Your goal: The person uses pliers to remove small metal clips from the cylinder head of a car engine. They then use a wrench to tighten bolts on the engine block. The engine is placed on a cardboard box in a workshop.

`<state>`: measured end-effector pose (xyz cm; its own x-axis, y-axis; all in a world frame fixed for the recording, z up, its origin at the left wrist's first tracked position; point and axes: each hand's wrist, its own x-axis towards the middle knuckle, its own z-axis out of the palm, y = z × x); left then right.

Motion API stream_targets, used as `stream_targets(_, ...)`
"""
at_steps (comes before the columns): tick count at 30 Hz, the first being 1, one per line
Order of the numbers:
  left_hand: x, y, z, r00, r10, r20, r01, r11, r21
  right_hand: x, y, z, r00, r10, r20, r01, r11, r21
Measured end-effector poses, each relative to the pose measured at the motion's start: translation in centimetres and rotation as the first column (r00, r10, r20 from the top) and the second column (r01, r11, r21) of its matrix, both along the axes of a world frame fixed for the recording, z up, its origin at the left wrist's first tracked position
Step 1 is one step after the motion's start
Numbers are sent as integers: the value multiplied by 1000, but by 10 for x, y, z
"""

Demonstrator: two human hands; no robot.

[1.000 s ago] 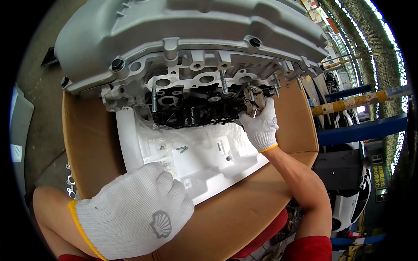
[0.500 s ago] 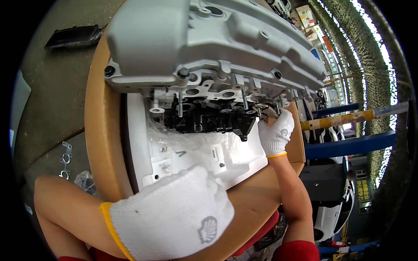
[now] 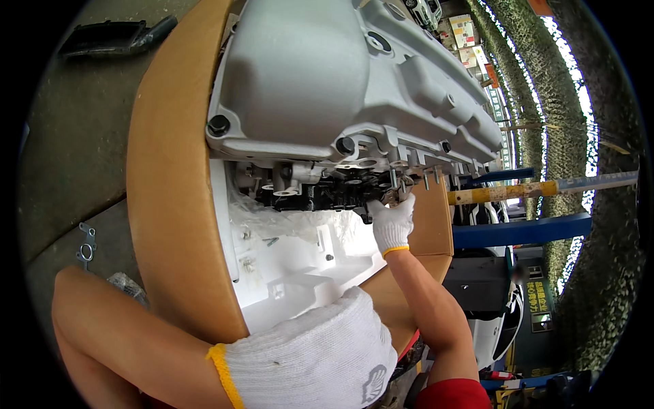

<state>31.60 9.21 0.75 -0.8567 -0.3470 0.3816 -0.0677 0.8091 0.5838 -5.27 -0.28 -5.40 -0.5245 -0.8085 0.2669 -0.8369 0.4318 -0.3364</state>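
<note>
**Weighty engine [image 3: 354, 112], slim studs [image 3: 393, 178] at its near edge**

The engine spans the upper middle of the frame, over a white moulded liner [image 3: 300, 276] in a cardboard box [image 3: 170, 170]. It should be heavy and rigid; its smooth silver cover [image 3: 293, 75] may be slippery under knit gloves. The solid casting would bear a grip better than the cover or the studs, which look stiff but have threads that could be marred; their plain shanks offer the safer hold.

Right of centre, the right hand [image 3: 395, 223] is up against the studs, its fingers bent; whether they clamp anything is too small to tell. At lower centre, the left hand [image 3: 313, 354] shows its back, hiding its fingers, so their state cannot be told.
</note>
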Motion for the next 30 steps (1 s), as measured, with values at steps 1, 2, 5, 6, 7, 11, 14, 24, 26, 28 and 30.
stream_targets(1, 3, -2, 0, 1000, 6, -6, -6, 1000, 12, 14, 0, -2, 997, -26, 67, 23, 999, 35)
stream_targets(2, 6, -4, -1, 1000, 10, -9, -10, 1000, 20, 27, 1, -3, 989, -57, 134, 48, 996, 70)
stream_targets(5, 12, -10, -2, 1000, 12, -26, -11, 999, 44, 53, 7, -2, 821, 115, 559, -117, 993, -32)
stream_targets(6, 17, -12, -3, 999, 19, -34, -17, 999, 49, 41, 5, -17, 730, 187, 657, -166, 981, -95)
stream_targets(7, 20, -14, -3, 999, 23, -40, -21, 998, 59, 41, 5, -19, 708, 167, 687, -137, 986, -98)
stream_targets(11, 28, -27, -10, 998, 40, -46, -36, 995, 91, 43, 8, -22, 677, 81, 731, -42, 997, -72)
stream_targets(14, 30, -29, -12, 997, 57, -54, -52, 993, 102, 37, 6, -26, 712, 114, 692, -89, 993, -73)
stream_targets(24, 32, -41, -6, 997, 35, -63, -29, 995, 93, -13, 1, 9, 965, 41, -258, -76, 989, -125)
stream_targets(26, 32, -33, -1, 998, 25, -61, -20, 996, 89, -20, -5, 11, 919, 50, -391, -110, 985, -132)
stream_targets(28, 28, -25, 3, 998, 5, -58, 0, 997, 81, -22, -8, 18, 892, 56, -449, -102, 992, -79)
stream_targets(30, 25, -19, 4, 999, -6, -45, 10, 997, 77, -24, -11, 20, 907, 70, -414, -113, 990, -80)
